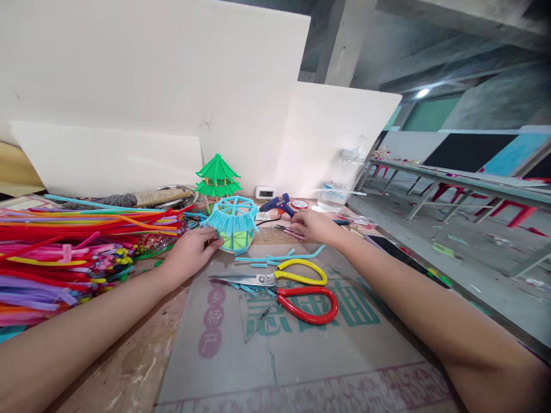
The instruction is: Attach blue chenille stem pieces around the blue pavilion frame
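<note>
A small round house model point(232, 221) made of pipe cleaners stands beyond the plastic-covered board, with a light-blue sloping roof and green wall panels. At its left side, my left hand point(191, 255) grips the lower edge between thumb and fingers. My right hand point(316, 225) is closed, with bent fingers at the handle end of a blue hot glue gun point(275, 204); part of the grip is hidden. Below the right fingers lie small pink-handled pliers or scissors point(290, 231). Big scissors point(275, 279) with one yellow and one red handle lie nearer me, among cut light-blue pipe cleaners point(279, 258).
Bundles of coloured pipe cleaners point(64, 246) fill the left side. Behind the house stands a green pipe-cleaner tree point(218, 176), beside a small digital clock point(266, 193). A clear plastic bottle point(338, 180) is at the back right; a dark phone-like slab point(404, 258) lies along the right edge.
</note>
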Demonstrator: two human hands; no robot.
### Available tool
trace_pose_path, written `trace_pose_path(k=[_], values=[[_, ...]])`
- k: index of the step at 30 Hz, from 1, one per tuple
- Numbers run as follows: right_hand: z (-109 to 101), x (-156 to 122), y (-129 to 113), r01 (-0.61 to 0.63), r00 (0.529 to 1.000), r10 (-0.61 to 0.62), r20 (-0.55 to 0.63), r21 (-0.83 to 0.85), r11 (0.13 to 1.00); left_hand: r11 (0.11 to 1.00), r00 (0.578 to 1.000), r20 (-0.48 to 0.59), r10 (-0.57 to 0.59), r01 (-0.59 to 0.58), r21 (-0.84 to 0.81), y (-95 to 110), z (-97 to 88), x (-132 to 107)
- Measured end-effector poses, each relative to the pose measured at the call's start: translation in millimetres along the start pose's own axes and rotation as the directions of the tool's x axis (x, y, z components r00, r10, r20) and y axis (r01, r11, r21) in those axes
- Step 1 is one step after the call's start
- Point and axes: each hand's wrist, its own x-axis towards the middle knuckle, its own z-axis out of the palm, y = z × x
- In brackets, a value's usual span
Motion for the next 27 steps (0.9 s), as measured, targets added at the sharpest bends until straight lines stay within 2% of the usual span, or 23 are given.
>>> trace_pose_path(k=[2, 3, 4, 5, 6, 7, 8, 9, 11, 13, 17, 21, 24, 27], values=[[-21, -8, -9, 0.04, 0.993, -0.046, 0.105, 0.056, 0.998, 1.0, 1.0, 0.003, 0.008, -0.008, 0.001, 0, 0.1, 0], [-30, -13, -18, 0.096, 0.974, -0.117, 0.195, 0.113, 0.989, 1.0, 1.0, 0.007, 0.01, -0.01, 0.001, 0, 0.2, 0], [-38, -19, -29, 0.169, 0.914, -0.237, 0.328, 0.224, 0.96, 1.0, 1.0, 0.006, 0.008, -0.008, 0.003, 0, 0.4, 0], [-45, -25, -41, 0.205, 0.859, -0.318, 0.401, 0.3, 0.932, 1.0, 1.0, 0.005, 0.003, -0.003, 0.003, -1, 0.7, -1], [-48, -31, -53, 0.229, 0.824, -0.361, 0.436, 0.327, 0.917, 1.0, 1.0, 0.004, -0.004, 0.004, 0.002, -1, 1.0, -1], [-50, -37, -65, 0.254, 0.785, -0.379, 0.49, 0.305, 0.918, 1.0, 1.0, 0.0, -0.012, 0.012, 0.0, -2, 1.4, -1], [-49, -42, -75, 0.303, 0.769, -0.388, 0.507, 0.245, 0.921, 1.0, 1.0, -0.004, -0.018, 0.018, -0.003, -2, 1.8, -1], [-47, -47, -84, 0.363, 0.78, -0.401, 0.481, 0.174, 0.915, 1.0, 1.0, -0.009, -0.023, 0.023, -0.007, -3, 2.2, 0], [-40, -53, -94, 0.419, 0.809, -0.397, 0.433, 0.048, 0.907, 1.0, 1.0, -0.012, -0.027, 0.026, -0.017, -4, 2.9, 0], [-35, -55, -99, 0.449, 0.819, -0.405, 0.407, -0.013, 0.894, 0.999, 0.999, -0.017, -0.032, 0.032, -0.021, -5, 3.4, 0], [-26, -49, -101, 0.482, 0.831, -0.436, 0.346, -0.053, 0.875, 0.999, 0.999, -0.024, -0.031, 0.031, -0.012, -4, 3.2, 0], [-15, -47, -102, 0.511, 0.835, -0.496, 0.238, 0.0, 0.86, 0.999, 0.999, -0.03, -0.037, 0.036, -0.025, -3, 3.0, 0], [-5, -55, -94, 0.494, 0.862, -0.49, 0.133, 0.003, 0.87, 0.999, 0.999, -0.022, -0.027, 0.026, -0.047, -5, 3.7, 1], [4, -62, -78, 0.42, 0.902, -0.421, -0.092, -0.029, 0.907, 0.999, 1.0, -0.014, -0.018, 0.017, -0.047, -6, 4.3, 2]])
